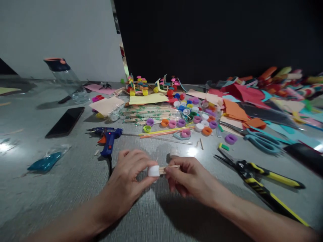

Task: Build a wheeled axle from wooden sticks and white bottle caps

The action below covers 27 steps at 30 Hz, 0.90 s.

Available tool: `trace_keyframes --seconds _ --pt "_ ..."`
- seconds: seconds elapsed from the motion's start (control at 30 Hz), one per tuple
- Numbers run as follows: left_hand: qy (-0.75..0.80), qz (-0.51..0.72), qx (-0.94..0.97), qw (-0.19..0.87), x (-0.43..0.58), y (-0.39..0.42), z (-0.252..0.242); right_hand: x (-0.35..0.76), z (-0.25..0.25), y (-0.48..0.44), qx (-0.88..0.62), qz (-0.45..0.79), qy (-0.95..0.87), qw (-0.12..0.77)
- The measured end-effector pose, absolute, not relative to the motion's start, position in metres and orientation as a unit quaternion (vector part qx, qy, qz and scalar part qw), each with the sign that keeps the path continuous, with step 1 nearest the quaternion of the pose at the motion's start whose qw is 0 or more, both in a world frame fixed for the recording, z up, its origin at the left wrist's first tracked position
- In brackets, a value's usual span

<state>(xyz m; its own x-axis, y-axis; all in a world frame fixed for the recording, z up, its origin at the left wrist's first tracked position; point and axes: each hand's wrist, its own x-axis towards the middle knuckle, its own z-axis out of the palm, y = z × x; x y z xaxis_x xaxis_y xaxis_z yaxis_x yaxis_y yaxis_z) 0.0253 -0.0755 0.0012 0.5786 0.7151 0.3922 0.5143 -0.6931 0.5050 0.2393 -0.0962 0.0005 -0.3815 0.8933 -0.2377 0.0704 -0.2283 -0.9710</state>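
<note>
Between thumb and fingers, my left hand pinches a white bottle cap above the grey table. My right hand is closed on a few short wooden sticks, whose left ends meet the cap; whether they are joined to it I cannot tell. Behind my right hand a pale cap rests on the table, partly hidden. To the left of my left hand lies a blue glue gun with a small red light on it.
Several coloured caps and bundled sticks lie ahead. Yellow-black cutters and blue-handled scissors are on the right. A phone, a water bottle and a bag of blue material are on the left.
</note>
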Motion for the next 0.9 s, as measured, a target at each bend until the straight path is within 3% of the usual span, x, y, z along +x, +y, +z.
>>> trace_keyframes --seconds 0.9 --pt "0.355 0.303 0.868 0.171 0.0262 -0.0749 -0.0004 0.2347 -0.0064 -0.0969 -0.465 0.648 -0.505 0.331"
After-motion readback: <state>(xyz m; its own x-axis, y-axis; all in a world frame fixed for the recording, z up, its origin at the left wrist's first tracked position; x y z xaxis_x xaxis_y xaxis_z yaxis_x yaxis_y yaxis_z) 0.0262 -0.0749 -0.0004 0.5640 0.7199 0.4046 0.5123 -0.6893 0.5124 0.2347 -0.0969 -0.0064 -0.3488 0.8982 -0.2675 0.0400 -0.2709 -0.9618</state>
